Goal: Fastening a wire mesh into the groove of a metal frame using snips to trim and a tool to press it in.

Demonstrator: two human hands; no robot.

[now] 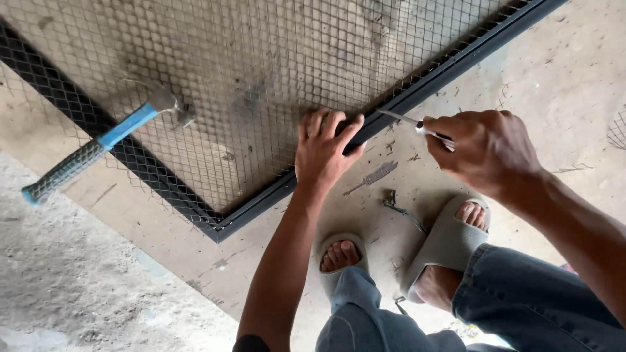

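Observation:
A dark metal frame (pixel 417 90) covered with wire mesh (pixel 261 72) lies flat on a concrete floor. My left hand (pixel 324 148) presses down on the frame's near rail, fingers curled over its edge onto the mesh. My right hand (pixel 486 148) grips a thin metal tool (pixel 407 121), a blade or screwdriver, whose tip points at the rail just right of my left hand. A hammer (pixel 98 146) with a blue and grey handle rests on the mesh at the left, apart from both hands.
My feet in grey slide sandals (pixel 450 241) stand on the floor below the frame. A small bent metal piece (pixel 394 202) and wire scraps lie between the frame and my feet. Rough grey concrete (pixel 72 287) fills the lower left.

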